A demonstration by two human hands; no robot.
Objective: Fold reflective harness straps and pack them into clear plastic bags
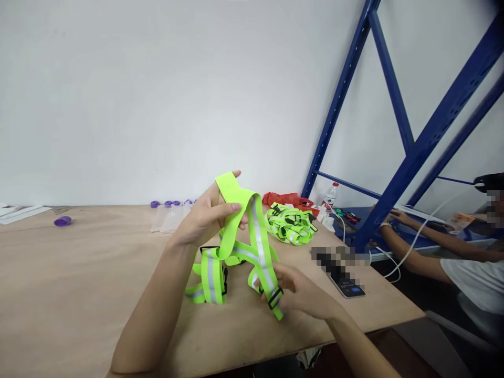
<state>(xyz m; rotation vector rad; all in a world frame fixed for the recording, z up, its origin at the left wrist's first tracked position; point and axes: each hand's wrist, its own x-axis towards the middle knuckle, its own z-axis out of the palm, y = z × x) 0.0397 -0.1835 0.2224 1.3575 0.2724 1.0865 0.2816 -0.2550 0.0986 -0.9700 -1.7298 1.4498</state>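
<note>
A neon yellow-green reflective harness [258, 231] of elastic straps, with silver stripes and black buckles, hangs over the table's front part. Raised near the middle, my left hand [212, 212] pinches its upper strap between thumb and fingers. Lower and to the right, my right hand [293, 289] grips the strap close to a black slide buckle [275, 297]; some of its fingers are behind the webbing. One looped end [212, 275] with a black clip droops below my left wrist, at the tabletop.
On the wooden table [98, 294] lie a pile of similar harnesses [291, 224], a red bag [287, 199], clear plastic bags [169, 218], purple pieces [62, 221] and a phone [344, 278]. A blue metal frame [413, 149] rises at right, where another person's arms [409, 252] rest near a bottle [329, 196].
</note>
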